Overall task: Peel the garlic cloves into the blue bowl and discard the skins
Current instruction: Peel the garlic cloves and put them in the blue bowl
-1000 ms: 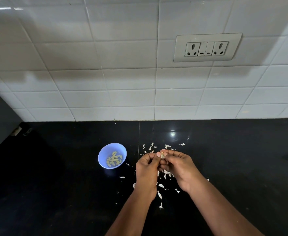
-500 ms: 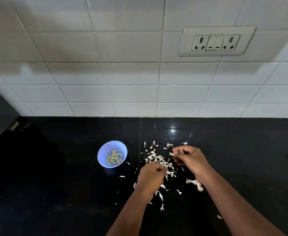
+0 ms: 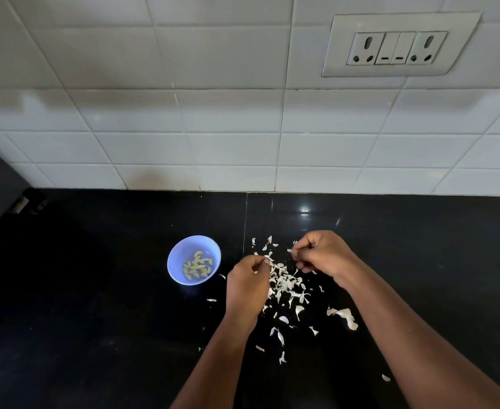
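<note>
On the black tabletop [image 3: 95, 290], a blue bowl [image 3: 194, 259] holds pale peeled cloves [image 3: 198, 264]; white skins [image 3: 285, 286] lie scattered. Both hands, left [image 3: 247, 286] and right [image 3: 324, 256], are curled, seemingly pinching skins. White tiles [image 3: 183, 128] behind.

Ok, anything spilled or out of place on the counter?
Only garlic skins, scattered loose over the black counter between and around both hands, some strays far out. Peeled cloves sit inside the upright blue bowl.

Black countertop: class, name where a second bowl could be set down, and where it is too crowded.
Free: the black countertop left of the blue bowl, the strip between bowl and tiled wall, and the stretch right of the right hand. Crowded: the garlic skins between and below both hands, around the left hand.
</note>
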Demonstrator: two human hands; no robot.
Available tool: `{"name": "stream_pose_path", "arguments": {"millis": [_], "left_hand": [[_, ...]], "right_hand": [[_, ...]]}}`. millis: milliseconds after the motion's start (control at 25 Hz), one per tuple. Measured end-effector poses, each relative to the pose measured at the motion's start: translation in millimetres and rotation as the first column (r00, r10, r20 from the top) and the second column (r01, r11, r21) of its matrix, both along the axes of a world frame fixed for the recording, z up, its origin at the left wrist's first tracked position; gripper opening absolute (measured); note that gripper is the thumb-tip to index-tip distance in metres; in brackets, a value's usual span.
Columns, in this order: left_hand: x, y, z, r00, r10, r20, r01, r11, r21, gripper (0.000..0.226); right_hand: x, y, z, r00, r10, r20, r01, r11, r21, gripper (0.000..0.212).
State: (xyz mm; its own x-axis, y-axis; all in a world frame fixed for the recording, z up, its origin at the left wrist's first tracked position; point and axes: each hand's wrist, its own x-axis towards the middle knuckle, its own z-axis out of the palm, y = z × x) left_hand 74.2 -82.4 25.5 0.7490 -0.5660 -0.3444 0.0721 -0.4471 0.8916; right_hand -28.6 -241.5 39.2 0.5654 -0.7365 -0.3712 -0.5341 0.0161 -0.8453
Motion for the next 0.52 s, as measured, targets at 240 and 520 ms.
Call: {"name": "stream_pose_path", "arguments": {"millis": [240, 520], "left_hand": [[7, -2, 1, 0.998, 0.051, -0.026, -0.051, 0.999, -0.011, 0.013], [-1, -8, 11, 0.834, -0.019, -0.552, -0.107, 0.975, -0.195, 0.015]], "right_hand": [[14, 5, -16, 0.883, 0.131, -0.452, -0.288, 0.910, -0.299, 0.023], [-5, 39, -12, 0.932, -0.179, 0.314, 0.060, 0.933, 0.354, 0.011]]}}
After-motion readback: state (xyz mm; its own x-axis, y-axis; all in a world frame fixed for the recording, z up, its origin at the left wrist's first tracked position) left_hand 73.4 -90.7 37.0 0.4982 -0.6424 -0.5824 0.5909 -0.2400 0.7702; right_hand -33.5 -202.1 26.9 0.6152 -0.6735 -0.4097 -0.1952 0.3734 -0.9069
